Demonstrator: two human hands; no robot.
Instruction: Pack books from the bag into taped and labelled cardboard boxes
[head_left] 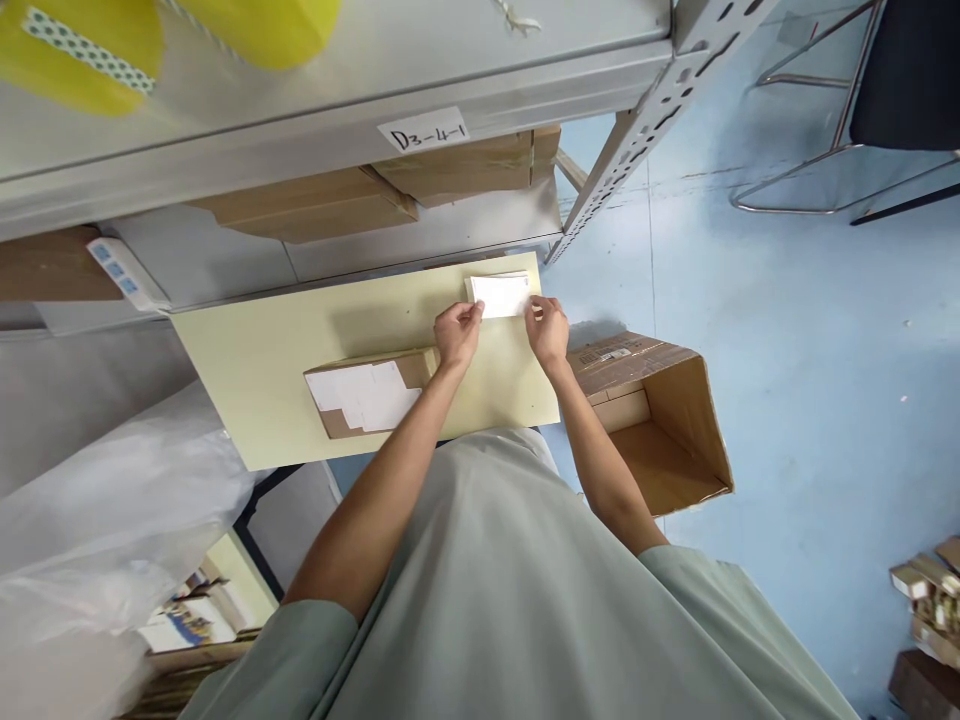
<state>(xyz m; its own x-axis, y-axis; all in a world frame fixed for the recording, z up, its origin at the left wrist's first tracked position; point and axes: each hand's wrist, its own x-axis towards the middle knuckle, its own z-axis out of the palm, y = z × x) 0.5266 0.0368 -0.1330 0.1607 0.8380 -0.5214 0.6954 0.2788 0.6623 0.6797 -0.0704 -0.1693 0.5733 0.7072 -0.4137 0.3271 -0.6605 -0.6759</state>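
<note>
A white paper slip (504, 297) lies on top of a small pale stack at the far right of the cream board (285, 330). My left hand (459, 332) pinches the slip's lower left corner between thumb and fingertips. At its right edge, my right hand (548, 330) is also closed, thumb and finger on the lower right corner. Left of my left forearm, a brown cardboard box (415, 372) rests on the board, with white paper pieces (364, 395) on its top.
An open cardboard carton (660, 430) stands on the blue floor to the right. Ahead is a metal shelf (525, 80) with yellow rolls (262, 25) above and cardboard boxes (465, 170) below. Wrapped plastic (97, 500) lies left; a black chair (907, 80) stands far right.
</note>
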